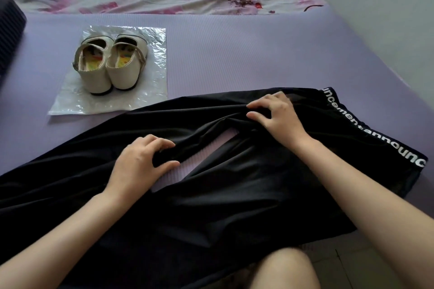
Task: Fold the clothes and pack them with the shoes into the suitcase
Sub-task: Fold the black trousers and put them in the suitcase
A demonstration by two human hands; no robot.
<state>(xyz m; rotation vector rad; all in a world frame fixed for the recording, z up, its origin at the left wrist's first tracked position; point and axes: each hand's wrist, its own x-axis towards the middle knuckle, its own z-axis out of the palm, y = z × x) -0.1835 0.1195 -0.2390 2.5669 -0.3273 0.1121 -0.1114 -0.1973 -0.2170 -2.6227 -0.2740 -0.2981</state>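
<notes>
Across the purple mat (pixel 234 54) the black trousers (pixel 234 195) run sideways, waistband to the right, and the left hand (pixel 141 162) and right hand (pixel 274 115) each pinch the far leg's inner edge in a curled grip, with the near leg lying toward the person.

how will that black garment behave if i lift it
The black thin-fabric garment with a white-lettered band will probably droop limply: it bunches into soft folds where the left hand and right hand pinch it. It looks light, lying flat on the purple ribbed mat. Its smooth sheen suggests it may slide.
</notes>
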